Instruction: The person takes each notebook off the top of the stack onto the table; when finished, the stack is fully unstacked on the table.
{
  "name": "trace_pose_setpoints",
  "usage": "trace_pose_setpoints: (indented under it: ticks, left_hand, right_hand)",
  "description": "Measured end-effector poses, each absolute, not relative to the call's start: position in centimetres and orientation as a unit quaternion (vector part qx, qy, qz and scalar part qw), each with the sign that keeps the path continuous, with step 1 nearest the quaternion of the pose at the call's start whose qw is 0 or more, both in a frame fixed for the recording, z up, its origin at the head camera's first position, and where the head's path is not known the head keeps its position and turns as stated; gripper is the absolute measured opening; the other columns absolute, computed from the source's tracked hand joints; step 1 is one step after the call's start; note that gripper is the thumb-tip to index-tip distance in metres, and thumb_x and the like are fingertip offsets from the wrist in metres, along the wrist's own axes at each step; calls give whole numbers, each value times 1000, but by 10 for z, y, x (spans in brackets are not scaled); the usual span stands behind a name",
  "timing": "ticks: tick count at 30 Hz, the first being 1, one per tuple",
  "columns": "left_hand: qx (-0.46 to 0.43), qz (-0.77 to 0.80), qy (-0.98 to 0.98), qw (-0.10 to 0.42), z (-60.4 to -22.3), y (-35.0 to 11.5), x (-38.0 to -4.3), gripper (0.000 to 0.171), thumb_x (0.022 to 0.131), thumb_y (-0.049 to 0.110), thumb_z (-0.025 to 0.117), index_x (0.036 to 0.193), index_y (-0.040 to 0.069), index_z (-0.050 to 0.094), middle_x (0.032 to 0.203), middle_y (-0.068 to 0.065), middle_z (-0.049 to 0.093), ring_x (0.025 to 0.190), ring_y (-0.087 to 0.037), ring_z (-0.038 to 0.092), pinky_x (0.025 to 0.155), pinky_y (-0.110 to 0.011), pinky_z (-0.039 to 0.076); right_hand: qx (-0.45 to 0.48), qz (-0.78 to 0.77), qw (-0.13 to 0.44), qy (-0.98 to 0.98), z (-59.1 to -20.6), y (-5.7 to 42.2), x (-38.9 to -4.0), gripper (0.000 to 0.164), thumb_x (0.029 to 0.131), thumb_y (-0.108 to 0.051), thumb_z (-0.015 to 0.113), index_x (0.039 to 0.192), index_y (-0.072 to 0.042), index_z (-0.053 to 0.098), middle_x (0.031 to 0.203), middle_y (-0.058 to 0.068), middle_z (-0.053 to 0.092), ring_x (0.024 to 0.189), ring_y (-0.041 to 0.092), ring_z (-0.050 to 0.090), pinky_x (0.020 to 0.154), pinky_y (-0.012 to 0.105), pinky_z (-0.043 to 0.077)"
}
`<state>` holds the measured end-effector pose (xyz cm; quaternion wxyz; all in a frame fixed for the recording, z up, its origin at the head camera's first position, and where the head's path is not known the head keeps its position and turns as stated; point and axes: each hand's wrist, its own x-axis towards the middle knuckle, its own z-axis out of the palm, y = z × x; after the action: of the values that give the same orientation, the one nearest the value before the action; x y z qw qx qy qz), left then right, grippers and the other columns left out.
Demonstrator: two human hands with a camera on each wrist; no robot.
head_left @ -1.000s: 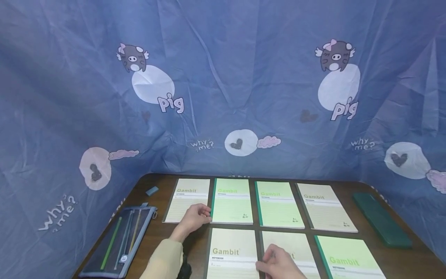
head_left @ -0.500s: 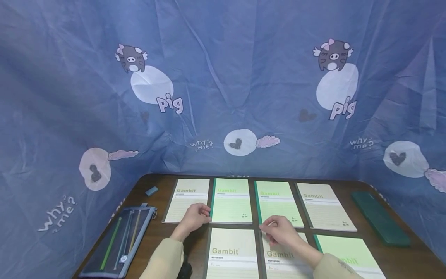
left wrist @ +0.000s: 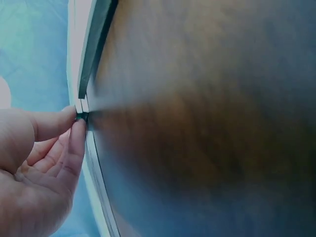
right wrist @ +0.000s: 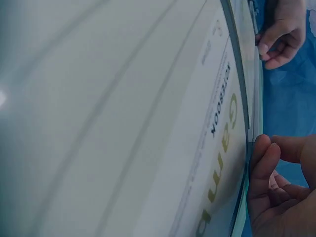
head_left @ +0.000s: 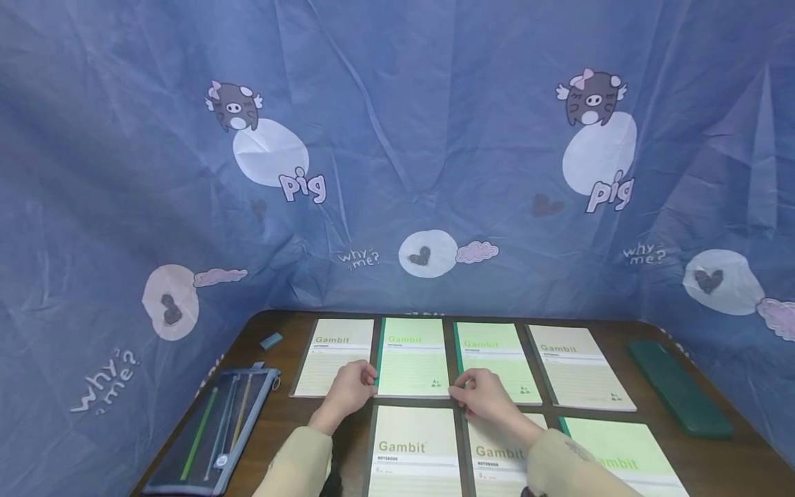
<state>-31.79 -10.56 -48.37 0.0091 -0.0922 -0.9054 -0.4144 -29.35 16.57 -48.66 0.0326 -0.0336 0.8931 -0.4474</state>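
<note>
A green-covered notebook (head_left: pixel 411 359) lies second from the left in the back row, its dark green spine on the left. My left hand (head_left: pixel 350 388) pinches its near left corner between thumb and fingers; in the left wrist view the fingertips meet at the spine's end. At the near right corner of the same notebook, my right hand (head_left: pixel 484 393) pinches with thumb and forefinger. In the right wrist view both hands show along its near edge, the left hand (right wrist: pixel 284 34) farther off. My right forearm passes over a cream notebook (head_left: pixel 493 459) in the front row.
Beside it lie a cream notebook (head_left: pixel 341 345), another green one (head_left: pixel 497 355) and a cream one (head_left: pixel 580 366). More notebooks (head_left: pixel 415 442) form the front row. A mesh pencil pouch (head_left: pixel 214 428) and blue eraser (head_left: pixel 270 341) are left; a green case (head_left: pixel 680 386) is right.
My right hand has moved from the front-row notebooks up and left to the green notebook's near right corner. The left hand stays at the left corner.
</note>
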Motion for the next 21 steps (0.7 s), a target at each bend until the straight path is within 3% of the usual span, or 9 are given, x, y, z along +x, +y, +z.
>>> trace_pose_setpoints:
  ticks: [8,16,21]
  left_hand:
    - [-106,-412,-905,11,-472,-104,-322,17,80,-9,66,96,-4,66,80,-6,61,71,-17,57,64,-32,50]
    - [-62,-421,-905,17,-458,-104,-338,8,90,4,65,95,-2,67,80,-6,63,71,-17,58,65,-33,49]
    - [-41,-401,-915,5,-459,-100,-351,13,93,14,67,90,1,67,75,-5,62,67,-17,57,61,-31,47]
  right_hand:
    - [-46,-445,31,894,-488,161,-299,32,90,-18,71,112,6,65,63,2,63,47,13,59,50,27,50]
    - [-54,-447,48,892,-491,163,-302,32,91,-16,71,114,5,66,63,3,63,46,11,59,50,25,49]
    - [-58,-445,55,892,-492,163,-303,30,91,-15,71,113,4,66,63,3,62,45,10,58,49,25,49]
